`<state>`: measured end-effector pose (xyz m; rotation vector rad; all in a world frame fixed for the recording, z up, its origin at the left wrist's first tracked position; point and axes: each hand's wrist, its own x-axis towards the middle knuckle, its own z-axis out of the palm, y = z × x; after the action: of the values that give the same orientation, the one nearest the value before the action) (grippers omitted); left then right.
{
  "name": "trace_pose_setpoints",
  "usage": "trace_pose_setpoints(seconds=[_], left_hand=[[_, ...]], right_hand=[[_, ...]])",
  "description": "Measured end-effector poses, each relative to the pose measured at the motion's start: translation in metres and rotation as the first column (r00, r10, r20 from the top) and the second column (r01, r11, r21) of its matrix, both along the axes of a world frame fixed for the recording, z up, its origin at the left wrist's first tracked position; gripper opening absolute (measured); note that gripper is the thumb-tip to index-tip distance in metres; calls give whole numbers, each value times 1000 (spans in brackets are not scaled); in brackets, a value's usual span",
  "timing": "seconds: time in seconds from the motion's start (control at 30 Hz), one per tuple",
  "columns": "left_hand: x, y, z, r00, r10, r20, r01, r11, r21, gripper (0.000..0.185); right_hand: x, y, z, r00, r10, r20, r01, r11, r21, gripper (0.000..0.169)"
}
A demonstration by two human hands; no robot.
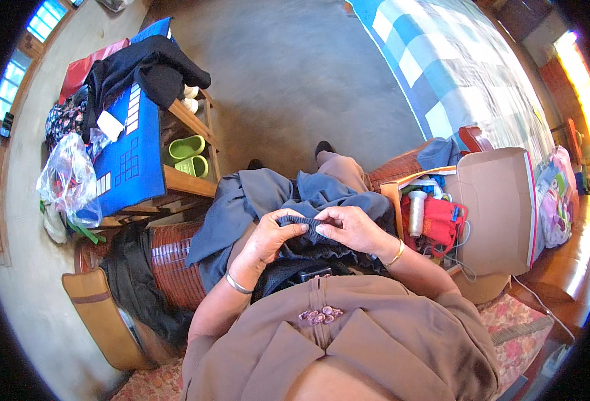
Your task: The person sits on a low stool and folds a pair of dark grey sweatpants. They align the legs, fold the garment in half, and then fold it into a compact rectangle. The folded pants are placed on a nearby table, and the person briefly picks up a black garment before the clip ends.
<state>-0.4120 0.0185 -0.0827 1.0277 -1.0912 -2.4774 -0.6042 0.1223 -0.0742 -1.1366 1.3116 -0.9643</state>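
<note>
A blue-grey garment (255,188) lies across my lap, with a gathered, ribbed waistband (297,219) raised between my two hands. My left hand (272,233), wearing a silver bangle, pinches one end of that band between thumb and fingers. Close by on the right, my right hand (350,228), wearing a gold-coloured bangle, pinches the other end. Whether a needle or thread is between the fingertips cannot be told. Beneath the hands the cloth falls in puckered folds, and a dark item with a buckle-like part (315,272) rests against my waist.
At right, an open cardboard box (497,210) holds a cone of pale thread (417,213) and a red cloth pouch (440,223). At left, a rack with a blue cover (139,175) bears dark clothing and green clogs (187,148). A bed with a checked sheet (425,65) stands beyond.
</note>
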Motion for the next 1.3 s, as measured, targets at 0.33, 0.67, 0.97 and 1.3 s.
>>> trace_pose_setpoints(seconds=[0.33, 0.67, 0.97, 1.3], left_hand=[[-9, -3, -2, 988, -150, 29, 152, 954, -259, 23], [-5, 28, 30, 972, 201, 119, 23, 423, -906, 13], [-4, 25, 20, 962, 146, 230, 123, 520, -845, 10], [-6, 23, 20, 967, 99, 237, 190, 343, -920, 7]], right_hand=[[4, 10, -2, 968, -153, 199, 132, 985, 114, 12], [16, 12, -20, 914, -355, 194, 327, 931, 164, 15], [33, 12, -2, 938, -341, -57, 345, 937, 57, 17], [40, 12, 0, 907, -353, -231, 342, 936, -89, 14]])
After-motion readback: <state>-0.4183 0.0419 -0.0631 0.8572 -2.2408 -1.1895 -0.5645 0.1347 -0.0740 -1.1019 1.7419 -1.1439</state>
